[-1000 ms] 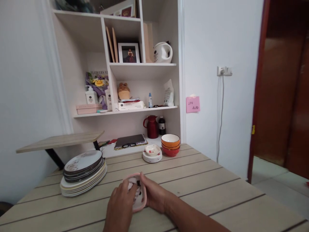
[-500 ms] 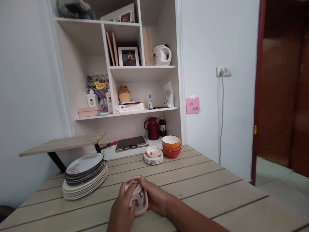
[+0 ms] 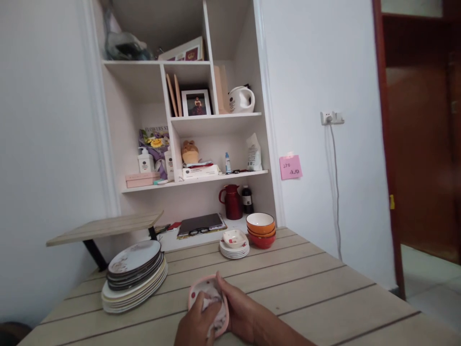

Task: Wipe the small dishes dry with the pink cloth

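Observation:
A small square dish (image 3: 192,291) with a pink rim and dark red dots inside is tilted up above the near part of the wooden table. My right hand (image 3: 239,307) grips it along its right side, thumb on the rim. Inside the dish, my left hand (image 3: 197,319) presses a crumpled pale cloth (image 3: 215,318) against the surface, its fingers bunched around the cloth. Part of the cloth and the dish's lower edge are hidden by the left hand.
A stack of plates (image 3: 135,276) stands on the table at left, beside a small raised shelf (image 3: 104,228). Further back are small saucers with a dish on top (image 3: 235,245) and stacked bowls (image 3: 260,230). Behind them, a red jug (image 3: 232,202) stands below the wall shelves.
The view has tilted up slightly. My left hand and the cloth have shifted lower within the dish, so its dotted inside shows more. The right hand keeps its hold.

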The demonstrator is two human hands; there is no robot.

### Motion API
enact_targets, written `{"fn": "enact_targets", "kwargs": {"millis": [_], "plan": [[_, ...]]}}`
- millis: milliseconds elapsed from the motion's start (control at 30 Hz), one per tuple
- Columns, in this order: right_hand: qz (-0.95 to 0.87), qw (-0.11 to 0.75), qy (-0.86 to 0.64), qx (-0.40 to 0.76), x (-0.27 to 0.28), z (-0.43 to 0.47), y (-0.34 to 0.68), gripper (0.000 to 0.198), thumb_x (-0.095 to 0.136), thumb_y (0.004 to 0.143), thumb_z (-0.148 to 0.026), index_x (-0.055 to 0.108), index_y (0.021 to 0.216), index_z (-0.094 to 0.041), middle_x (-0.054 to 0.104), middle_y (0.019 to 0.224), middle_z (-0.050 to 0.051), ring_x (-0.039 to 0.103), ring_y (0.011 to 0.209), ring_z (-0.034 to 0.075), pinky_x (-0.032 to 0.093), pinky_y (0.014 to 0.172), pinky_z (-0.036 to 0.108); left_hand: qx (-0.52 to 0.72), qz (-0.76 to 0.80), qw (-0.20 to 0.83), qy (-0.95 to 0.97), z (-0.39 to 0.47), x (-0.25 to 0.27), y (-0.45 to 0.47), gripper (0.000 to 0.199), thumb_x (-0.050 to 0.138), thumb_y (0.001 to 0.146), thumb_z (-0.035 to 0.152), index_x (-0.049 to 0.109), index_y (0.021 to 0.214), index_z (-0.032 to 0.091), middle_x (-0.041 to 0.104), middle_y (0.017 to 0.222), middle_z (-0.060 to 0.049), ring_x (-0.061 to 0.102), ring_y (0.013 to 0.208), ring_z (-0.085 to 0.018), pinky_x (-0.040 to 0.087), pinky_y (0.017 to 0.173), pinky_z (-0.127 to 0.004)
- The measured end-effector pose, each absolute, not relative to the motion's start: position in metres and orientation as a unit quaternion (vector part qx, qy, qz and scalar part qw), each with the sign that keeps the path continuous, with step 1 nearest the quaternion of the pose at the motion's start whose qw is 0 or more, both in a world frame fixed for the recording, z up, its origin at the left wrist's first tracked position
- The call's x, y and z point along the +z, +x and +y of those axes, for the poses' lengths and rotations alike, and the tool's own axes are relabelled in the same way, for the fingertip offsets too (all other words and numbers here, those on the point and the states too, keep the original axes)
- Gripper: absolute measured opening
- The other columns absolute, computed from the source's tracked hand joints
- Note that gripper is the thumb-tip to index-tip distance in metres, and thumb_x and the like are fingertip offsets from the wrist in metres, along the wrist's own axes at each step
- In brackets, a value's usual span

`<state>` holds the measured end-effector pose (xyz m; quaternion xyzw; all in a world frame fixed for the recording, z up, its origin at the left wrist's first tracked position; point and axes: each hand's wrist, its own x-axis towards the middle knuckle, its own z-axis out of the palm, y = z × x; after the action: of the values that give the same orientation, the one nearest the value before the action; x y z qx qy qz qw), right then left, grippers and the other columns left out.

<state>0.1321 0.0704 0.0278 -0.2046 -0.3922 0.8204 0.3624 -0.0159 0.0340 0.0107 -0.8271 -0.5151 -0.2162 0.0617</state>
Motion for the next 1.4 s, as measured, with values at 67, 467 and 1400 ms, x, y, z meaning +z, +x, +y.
{"fn": "enact_targets", "kwargs": {"millis": [67,467,1400], "plan": [[-0.389,0.354,-0.198,0.827,0.029,0.071,0.133,0.072,0.042,0.083,-0.074,0.070,0.106,-0.011,0.074,0.094,0.014,0.068,0.077,0.024,0.051,0.069,0.038,-0.202,-0.522,0.061,-0.827,0.029,0.019,-0.012,0.055,0.045,0.073,0.004,0.066,0.114,0.034,0.060,0.118,-0.005,0.064,0.097,-0.020,0.050,0.081,-0.026],[-0.378,0.389,-0.200,0.816,0.027,0.064,0.130,0.062,0.052,0.083,-0.066,0.071,0.098,-0.009,0.075,0.089,0.013,0.070,0.078,0.024,0.052,0.074,0.037,-0.185,-0.527,0.129,-0.819,0.040,0.003,-0.010,0.042,0.051,0.077,0.009,0.068,0.107,0.035,0.060,0.107,-0.002,0.062,0.081,-0.016,0.047,0.068,-0.022],[-0.409,0.427,-0.227,0.774,0.036,0.053,0.141,0.047,0.055,0.085,-0.060,0.060,0.112,-0.021,0.071,0.097,0.007,0.067,0.079,0.020,0.055,0.066,0.035,-0.227,-0.599,0.054,-0.766,0.008,0.031,0.003,0.056,0.051,0.078,0.006,0.058,0.129,0.029,0.053,0.133,-0.010,0.063,0.102,-0.023,0.050,0.086,-0.033]]}}
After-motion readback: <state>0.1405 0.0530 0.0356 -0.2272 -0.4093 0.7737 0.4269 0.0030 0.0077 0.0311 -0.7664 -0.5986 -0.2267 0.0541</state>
